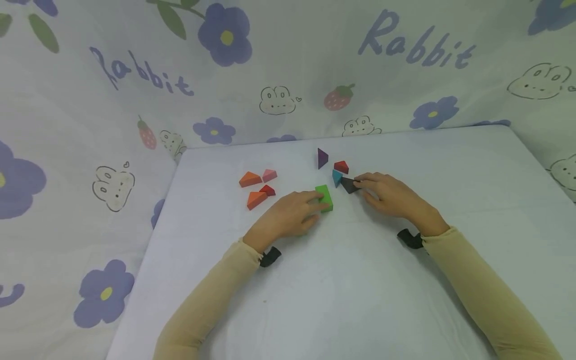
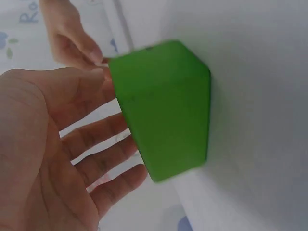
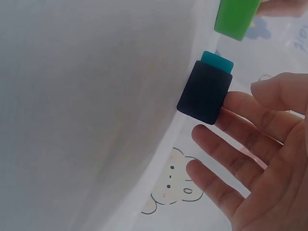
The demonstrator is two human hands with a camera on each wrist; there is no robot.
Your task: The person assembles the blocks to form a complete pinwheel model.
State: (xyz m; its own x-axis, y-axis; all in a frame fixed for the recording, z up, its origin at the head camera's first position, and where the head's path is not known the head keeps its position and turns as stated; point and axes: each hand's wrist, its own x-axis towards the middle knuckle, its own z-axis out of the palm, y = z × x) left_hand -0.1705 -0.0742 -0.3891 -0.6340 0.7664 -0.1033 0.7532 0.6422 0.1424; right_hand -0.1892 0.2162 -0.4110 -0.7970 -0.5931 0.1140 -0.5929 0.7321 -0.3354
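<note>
Touching green block (image 1: 327, 196): left hand (image 1: 294, 212); dark block (image 1: 348, 185): right hand (image 1: 388, 195); forearms (image 1: 213, 290) angled inward, fingers (image 3: 231, 156) apart.

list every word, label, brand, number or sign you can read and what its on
"Rabbit": on the patterned cloth, left
"Rabbit": on the same cloth, right
Cut-off, blurred lettering on the cloth at the edge of each wrist view: not fully readable
No readable label, brand or number shows on the blocks
</note>
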